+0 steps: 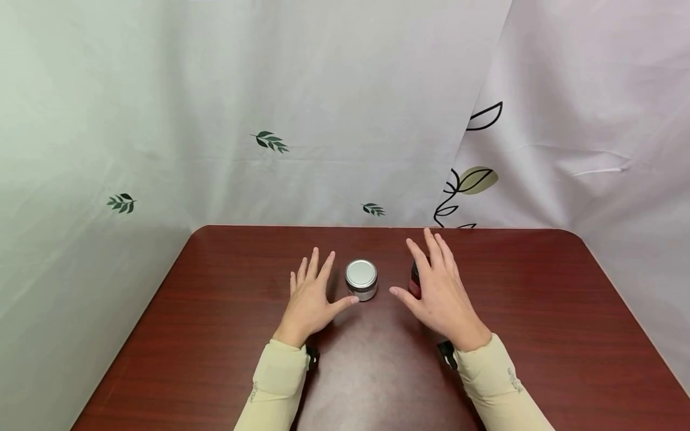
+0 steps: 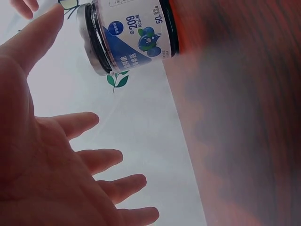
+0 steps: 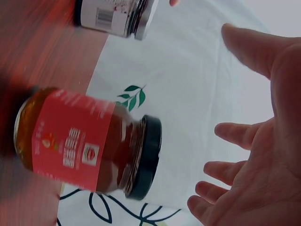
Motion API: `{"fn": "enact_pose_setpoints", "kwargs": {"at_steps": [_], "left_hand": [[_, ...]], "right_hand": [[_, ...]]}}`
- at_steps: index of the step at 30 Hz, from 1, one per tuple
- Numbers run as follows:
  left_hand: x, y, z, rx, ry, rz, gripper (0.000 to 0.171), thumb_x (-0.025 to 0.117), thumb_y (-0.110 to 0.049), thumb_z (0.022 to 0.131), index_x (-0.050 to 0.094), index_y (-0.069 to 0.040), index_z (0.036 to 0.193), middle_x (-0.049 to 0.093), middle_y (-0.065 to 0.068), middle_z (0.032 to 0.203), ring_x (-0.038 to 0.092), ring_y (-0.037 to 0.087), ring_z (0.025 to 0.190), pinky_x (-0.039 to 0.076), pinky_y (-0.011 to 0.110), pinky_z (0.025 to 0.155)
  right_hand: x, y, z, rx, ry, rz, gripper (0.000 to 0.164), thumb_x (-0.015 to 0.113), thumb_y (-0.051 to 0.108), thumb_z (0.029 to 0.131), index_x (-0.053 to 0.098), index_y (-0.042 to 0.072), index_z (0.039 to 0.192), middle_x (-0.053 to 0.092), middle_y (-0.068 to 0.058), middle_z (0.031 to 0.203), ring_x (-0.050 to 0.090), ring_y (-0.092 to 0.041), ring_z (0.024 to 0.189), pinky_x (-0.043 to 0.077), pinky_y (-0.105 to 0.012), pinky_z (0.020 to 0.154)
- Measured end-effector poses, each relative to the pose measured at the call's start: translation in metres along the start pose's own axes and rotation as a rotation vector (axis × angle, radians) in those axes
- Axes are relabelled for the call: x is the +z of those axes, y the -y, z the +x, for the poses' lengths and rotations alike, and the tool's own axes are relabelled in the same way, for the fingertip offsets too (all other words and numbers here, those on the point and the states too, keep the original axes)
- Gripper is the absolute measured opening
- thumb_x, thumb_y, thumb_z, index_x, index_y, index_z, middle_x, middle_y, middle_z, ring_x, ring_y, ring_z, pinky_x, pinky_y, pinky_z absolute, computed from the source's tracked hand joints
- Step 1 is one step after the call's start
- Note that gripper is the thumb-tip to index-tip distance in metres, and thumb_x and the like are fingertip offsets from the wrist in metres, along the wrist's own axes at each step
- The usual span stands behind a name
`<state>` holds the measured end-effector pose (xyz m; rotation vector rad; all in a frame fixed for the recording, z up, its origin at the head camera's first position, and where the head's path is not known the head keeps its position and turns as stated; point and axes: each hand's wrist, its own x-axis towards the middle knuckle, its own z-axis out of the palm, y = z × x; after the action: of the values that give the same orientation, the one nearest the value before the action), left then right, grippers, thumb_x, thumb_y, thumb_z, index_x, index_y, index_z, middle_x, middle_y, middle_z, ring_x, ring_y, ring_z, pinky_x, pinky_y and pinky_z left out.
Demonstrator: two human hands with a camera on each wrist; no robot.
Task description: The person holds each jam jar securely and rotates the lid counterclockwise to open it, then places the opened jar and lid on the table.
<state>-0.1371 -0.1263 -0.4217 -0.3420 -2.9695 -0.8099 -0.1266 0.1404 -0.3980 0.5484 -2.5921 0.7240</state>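
A small jam jar (image 1: 361, 280) with a silver lid and a blueberry label (image 2: 141, 40) stands upright on the table. My left hand (image 1: 311, 299) hovers just left of it, fingers spread and thumb reaching toward its near side. To the right, a jar with a red label (image 3: 70, 141) and a black lid (image 3: 145, 157) stands upright, mostly hidden behind my right hand (image 1: 443, 293) in the head view. That hand is held over and beside the jar with its fingers spread and nothing gripped. In the right wrist view, space shows between its fingers and the lid.
Both jars stand on a dark red wooden table (image 1: 215, 335) with rounded far corners. A pale curtain (image 1: 334, 108) with printed leaves hangs behind the table and along its sides. Each wrist wears a small black device, such as the one beneath the right sleeve (image 1: 487, 371).
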Motion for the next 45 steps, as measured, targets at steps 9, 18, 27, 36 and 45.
{"fn": "enact_pose_setpoints", "kwargs": {"at_steps": [9,18,27,36,45], "left_hand": [[0.002,-0.002,0.000,0.007,0.013,-0.015,0.102,0.075,-0.061,0.080,0.028,-0.017,0.160,0.011,0.016,0.166,0.014,0.047,0.149,0.009,0.069,0.115],[0.004,-0.001,0.001,0.006,0.026,-0.003,0.102,0.075,-0.060,0.081,0.029,-0.015,0.160,0.016,0.018,0.165,0.016,0.047,0.149,0.010,0.069,0.115],[0.006,-0.001,0.003,0.012,0.030,0.007,0.101,0.076,-0.059,0.081,0.029,-0.016,0.160,0.021,0.020,0.164,0.019,0.048,0.148,0.012,0.069,0.114],[0.010,-0.003,0.005,0.013,0.040,0.009,0.098,0.077,-0.056,0.081,0.034,-0.013,0.158,0.024,0.021,0.163,0.021,0.049,0.147,0.014,0.070,0.113],[0.015,-0.006,0.004,-0.001,0.044,-0.013,0.092,0.075,-0.050,0.086,0.034,-0.010,0.157,0.025,0.023,0.162,0.022,0.049,0.146,0.015,0.070,0.113]], "right_hand": [[0.009,0.008,0.005,-0.024,0.026,0.017,0.090,0.083,0.037,0.082,0.038,0.004,0.152,0.021,-0.025,0.161,0.016,-0.045,0.148,0.021,-0.064,0.114],[0.020,0.016,0.010,-0.031,0.076,0.041,0.088,0.081,0.037,0.084,0.037,0.004,0.153,0.021,-0.024,0.162,0.019,-0.045,0.147,0.027,-0.062,0.112],[0.024,0.019,0.014,-0.028,0.115,0.043,0.086,0.079,0.039,0.086,0.038,0.003,0.153,0.024,-0.024,0.161,0.025,-0.043,0.145,0.030,-0.058,0.113],[0.029,0.023,0.016,-0.017,0.165,0.065,0.082,0.074,0.040,0.090,0.038,0.004,0.153,0.033,-0.021,0.158,0.036,-0.040,0.141,0.036,-0.055,0.110],[0.035,0.026,0.020,0.014,0.202,0.078,0.082,0.075,0.041,0.090,0.038,0.004,0.153,0.037,-0.020,0.156,0.038,-0.038,0.140,0.037,-0.056,0.109]]}}
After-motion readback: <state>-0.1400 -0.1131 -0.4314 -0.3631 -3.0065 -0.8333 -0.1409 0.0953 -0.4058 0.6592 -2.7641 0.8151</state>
